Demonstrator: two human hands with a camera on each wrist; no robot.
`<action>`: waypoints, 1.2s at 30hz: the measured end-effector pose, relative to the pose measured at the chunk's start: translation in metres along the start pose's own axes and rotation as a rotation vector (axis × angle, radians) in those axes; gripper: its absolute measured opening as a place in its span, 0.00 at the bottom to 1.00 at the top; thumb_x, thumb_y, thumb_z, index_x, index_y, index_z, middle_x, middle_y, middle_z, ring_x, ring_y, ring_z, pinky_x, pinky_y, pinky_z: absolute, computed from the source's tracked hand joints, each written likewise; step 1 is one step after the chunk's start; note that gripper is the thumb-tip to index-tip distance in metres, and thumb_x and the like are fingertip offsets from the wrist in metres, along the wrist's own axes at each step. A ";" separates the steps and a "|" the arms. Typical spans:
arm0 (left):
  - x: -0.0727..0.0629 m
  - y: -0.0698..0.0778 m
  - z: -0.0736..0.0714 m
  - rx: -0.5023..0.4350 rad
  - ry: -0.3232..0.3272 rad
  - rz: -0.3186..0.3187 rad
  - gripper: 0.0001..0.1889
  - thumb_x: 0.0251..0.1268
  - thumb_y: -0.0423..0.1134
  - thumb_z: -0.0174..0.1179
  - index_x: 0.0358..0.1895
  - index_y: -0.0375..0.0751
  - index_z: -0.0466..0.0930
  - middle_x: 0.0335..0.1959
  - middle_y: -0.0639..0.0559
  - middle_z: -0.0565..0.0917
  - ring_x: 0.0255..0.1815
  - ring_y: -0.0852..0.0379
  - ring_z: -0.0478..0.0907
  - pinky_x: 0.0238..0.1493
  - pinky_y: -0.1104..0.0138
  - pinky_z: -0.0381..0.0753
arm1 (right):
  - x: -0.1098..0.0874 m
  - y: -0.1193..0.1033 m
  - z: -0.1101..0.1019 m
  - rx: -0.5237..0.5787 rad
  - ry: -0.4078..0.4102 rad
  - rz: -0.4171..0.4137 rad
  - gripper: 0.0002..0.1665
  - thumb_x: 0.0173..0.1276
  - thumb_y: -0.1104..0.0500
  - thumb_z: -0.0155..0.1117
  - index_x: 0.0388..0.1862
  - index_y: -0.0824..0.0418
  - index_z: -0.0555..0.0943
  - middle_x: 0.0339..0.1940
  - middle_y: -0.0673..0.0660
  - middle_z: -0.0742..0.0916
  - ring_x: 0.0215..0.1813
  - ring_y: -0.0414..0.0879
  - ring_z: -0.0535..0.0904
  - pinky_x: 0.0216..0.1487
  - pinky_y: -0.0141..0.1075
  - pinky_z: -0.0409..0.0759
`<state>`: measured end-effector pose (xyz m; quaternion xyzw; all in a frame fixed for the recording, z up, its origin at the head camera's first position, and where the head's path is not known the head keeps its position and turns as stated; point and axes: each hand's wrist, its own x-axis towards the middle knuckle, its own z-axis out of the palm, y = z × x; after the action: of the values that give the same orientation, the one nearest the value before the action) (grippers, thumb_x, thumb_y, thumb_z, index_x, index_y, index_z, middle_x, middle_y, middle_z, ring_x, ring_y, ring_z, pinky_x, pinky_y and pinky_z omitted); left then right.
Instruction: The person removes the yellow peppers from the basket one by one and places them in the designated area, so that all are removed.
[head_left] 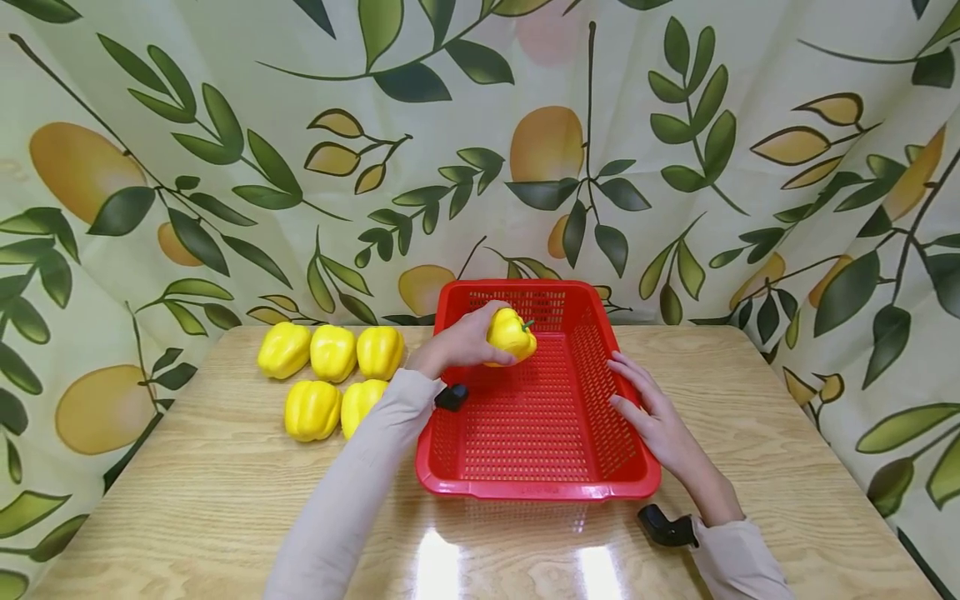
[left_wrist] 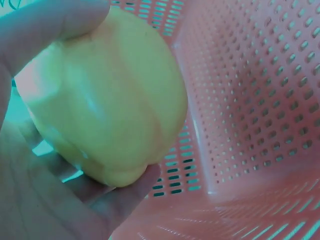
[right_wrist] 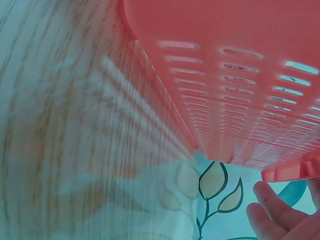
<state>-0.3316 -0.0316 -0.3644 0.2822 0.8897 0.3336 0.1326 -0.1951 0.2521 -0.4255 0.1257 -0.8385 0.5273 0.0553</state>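
In the head view my left hand point(head_left: 468, 336) grips a yellow bell pepper point(head_left: 510, 335) with a green stem, above the back left part of a red perforated basket point(head_left: 521, 490). Up close in the left wrist view, thumb and fingers curl round the smooth yellow pepper point(left_wrist: 110, 95). My right hand point(head_left: 663, 421) rests at the basket's right rim, its fingers fairly straight and their tips reaching just over it. Two of its fingertips show just outside the rim in the right wrist view, beside the basket's slotted side wall point(right_wrist: 210, 30).
Several more yellow bell peppers point(head_left: 312, 410) stand in two rows left of the basket, partly behind my left sleeve point(head_left: 352, 492). Everything sits on a wooden table point(head_left: 210, 483). A leaf-patterned curtain point(head_left: 465, 125) hangs behind its back edge.
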 end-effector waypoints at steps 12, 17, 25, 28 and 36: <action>-0.020 0.010 -0.003 -0.037 0.141 -0.016 0.40 0.55 0.41 0.72 0.70 0.45 0.61 0.57 0.46 0.75 0.53 0.48 0.74 0.53 0.57 0.79 | 0.000 -0.002 -0.001 0.014 0.000 0.007 0.29 0.77 0.61 0.51 0.75 0.64 0.63 0.80 0.61 0.58 0.63 0.46 0.70 0.44 0.30 0.83; -0.028 0.014 -0.004 -0.016 0.175 -0.020 0.41 0.54 0.42 0.73 0.70 0.45 0.60 0.57 0.46 0.74 0.53 0.48 0.74 0.52 0.57 0.79 | 0.000 -0.001 -0.001 0.019 0.000 -0.008 0.29 0.77 0.62 0.51 0.74 0.65 0.63 0.80 0.62 0.59 0.60 0.33 0.70 0.44 0.29 0.83; -0.045 0.025 -0.014 -0.030 0.202 -0.020 0.40 0.55 0.42 0.72 0.70 0.47 0.60 0.57 0.45 0.75 0.53 0.48 0.74 0.52 0.57 0.79 | -0.001 -0.001 0.000 0.019 -0.001 -0.006 0.29 0.77 0.61 0.51 0.74 0.65 0.63 0.80 0.62 0.58 0.60 0.32 0.69 0.44 0.28 0.83; -0.050 0.028 -0.018 -0.016 0.212 -0.023 0.40 0.55 0.42 0.72 0.70 0.47 0.60 0.56 0.46 0.75 0.53 0.48 0.75 0.52 0.57 0.79 | -0.001 -0.001 -0.001 0.015 -0.001 -0.002 0.29 0.77 0.61 0.51 0.74 0.65 0.63 0.80 0.61 0.59 0.61 0.33 0.69 0.44 0.28 0.83; -0.061 0.030 -0.025 -0.011 0.243 -0.028 0.44 0.55 0.44 0.73 0.73 0.47 0.57 0.58 0.45 0.74 0.54 0.47 0.75 0.52 0.56 0.80 | -0.001 -0.001 -0.001 0.027 -0.008 0.006 0.29 0.77 0.61 0.51 0.75 0.63 0.63 0.80 0.60 0.58 0.60 0.39 0.72 0.43 0.33 0.85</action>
<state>-0.2809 -0.0619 -0.3235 0.2265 0.9012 0.3683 0.0300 -0.1943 0.2529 -0.4243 0.1260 -0.8319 0.5383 0.0485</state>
